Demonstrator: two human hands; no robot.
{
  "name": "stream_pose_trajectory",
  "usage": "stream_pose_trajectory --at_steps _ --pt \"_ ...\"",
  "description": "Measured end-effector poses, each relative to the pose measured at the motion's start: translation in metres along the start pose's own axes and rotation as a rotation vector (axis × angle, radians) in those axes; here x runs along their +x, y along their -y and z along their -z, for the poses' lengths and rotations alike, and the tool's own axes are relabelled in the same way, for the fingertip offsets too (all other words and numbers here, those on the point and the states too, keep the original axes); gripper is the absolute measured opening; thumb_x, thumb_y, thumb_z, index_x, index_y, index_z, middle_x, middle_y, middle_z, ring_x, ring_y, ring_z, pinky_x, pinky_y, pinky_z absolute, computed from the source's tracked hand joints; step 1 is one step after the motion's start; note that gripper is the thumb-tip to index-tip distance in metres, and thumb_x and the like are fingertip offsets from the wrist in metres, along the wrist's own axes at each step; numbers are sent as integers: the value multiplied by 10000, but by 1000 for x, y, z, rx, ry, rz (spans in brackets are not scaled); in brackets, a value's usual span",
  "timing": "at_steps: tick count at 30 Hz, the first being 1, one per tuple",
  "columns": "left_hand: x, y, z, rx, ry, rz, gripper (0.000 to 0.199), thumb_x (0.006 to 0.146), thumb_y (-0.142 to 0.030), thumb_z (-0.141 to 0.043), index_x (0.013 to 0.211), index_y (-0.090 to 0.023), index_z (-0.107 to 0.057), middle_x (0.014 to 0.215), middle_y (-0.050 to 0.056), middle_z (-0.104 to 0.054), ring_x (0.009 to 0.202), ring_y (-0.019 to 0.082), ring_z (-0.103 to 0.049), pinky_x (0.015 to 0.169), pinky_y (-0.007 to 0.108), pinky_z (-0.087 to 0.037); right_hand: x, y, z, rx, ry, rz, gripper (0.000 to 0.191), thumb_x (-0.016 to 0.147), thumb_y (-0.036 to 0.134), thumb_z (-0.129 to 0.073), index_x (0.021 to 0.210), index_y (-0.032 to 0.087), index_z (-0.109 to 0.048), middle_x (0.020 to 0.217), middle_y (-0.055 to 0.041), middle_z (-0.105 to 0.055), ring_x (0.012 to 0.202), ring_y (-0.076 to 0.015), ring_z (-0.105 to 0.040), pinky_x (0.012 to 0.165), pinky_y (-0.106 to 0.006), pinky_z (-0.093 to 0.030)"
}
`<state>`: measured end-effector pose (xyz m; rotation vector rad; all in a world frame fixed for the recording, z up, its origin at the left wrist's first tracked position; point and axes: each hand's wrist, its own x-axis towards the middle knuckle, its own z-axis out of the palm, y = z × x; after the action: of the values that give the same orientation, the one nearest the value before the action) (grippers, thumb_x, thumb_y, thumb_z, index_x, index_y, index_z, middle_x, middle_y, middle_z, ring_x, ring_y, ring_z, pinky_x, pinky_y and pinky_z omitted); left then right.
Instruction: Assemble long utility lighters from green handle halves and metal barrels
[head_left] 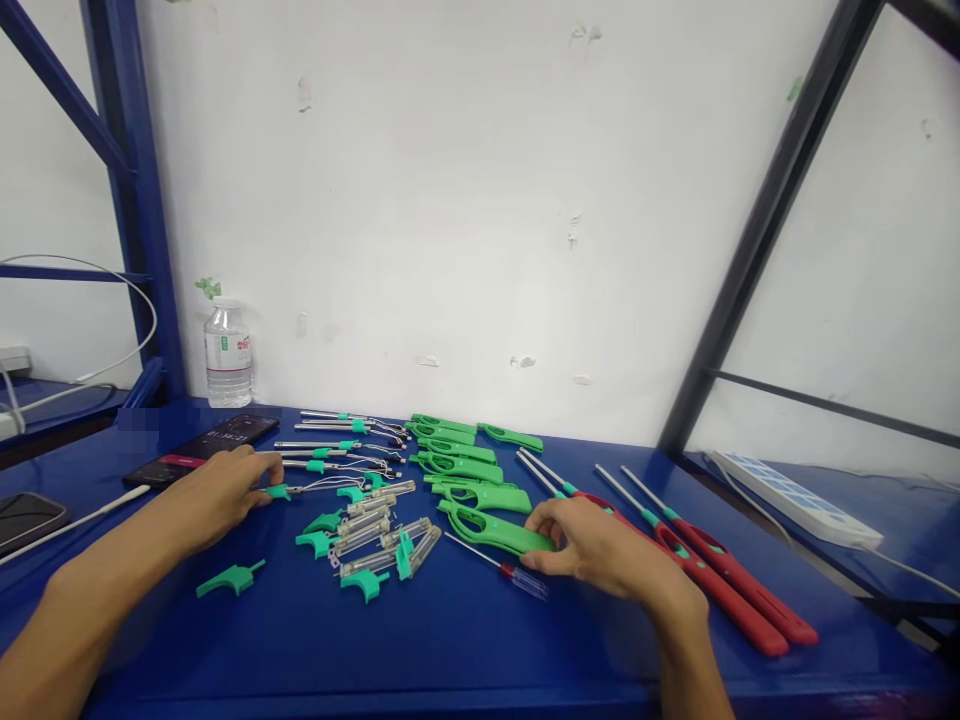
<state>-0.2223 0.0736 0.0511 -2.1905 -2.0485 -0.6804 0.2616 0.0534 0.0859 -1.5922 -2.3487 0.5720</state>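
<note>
My left hand (pixel 229 488) is closed around the metal tube of a lighter nozzle with a teal collar (pixel 279 492); its wires trail to the right, and the tube itself is hidden under my fingers. My right hand (pixel 589 540) pinches the handle end of the nearest green lighter casing (pixel 487 528), which lies flat on the table. Below that casing rests a screwdriver (pixel 517 578) with a red and clear handle. Between my hands lie several clear fuel tanks (pixel 364 540) and teal triggers (pixel 365 585). One trigger (pixel 231 578) sits apart, nearer me.
Behind are more nozzles with wires (pixel 322 447) and stacked green casings (pixel 457 465). Red lighters (pixel 720 580) lie at right, beside a white power strip (pixel 795 498). At left are a phone (pixel 202 447), another phone (pixel 30 520) and a water bottle (pixel 228 355). Blue rack posts (pixel 135 200) flank the wall.
</note>
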Motion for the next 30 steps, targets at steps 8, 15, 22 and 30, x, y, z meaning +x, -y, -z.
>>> stream_pose_trajectory --at_steps 8,15,22,30 --pt "4 -6 3 33 54 -39 185 959 -216 -448 945 -210 -632 789 38 -637 805 278 -629 739 315 -396 -19 7 15 -25 -87 3 345 907 454 -760 1150 212 -792 1120 -82 -801 1057 -312 -706 901 -381 -509" --pt "2 -19 11 30 32 -64 187 993 -210 -413 969 -230 -597 752 12 -605 788 262 -592 743 309 -402 -43 15 18 54 5 56 272 876 430 -835 1107 287 -821 1097 -14 -809 1048 -276 -707 900 -329 -498" --pt "2 -27 17 31 10 -79 208 1013 -238 -384 1024 -224 -592 851 33 -644 827 267 -627 786 329 -429 -45 27 3 18 114 60 308 816 415 -909 1100 321 -837 1081 8 -808 1029 -264 -720 879 -308 -495" --pt "-1 -40 26 23 -16 -109 234 1026 -299 -385 1064 -218 -602 959 77 -668 879 294 -646 821 358 -440 -36 20 1 73 95 148 335 887 490 -898 1165 317 -826 1185 4 -792 1093 -261 -706 933 -302 -508"
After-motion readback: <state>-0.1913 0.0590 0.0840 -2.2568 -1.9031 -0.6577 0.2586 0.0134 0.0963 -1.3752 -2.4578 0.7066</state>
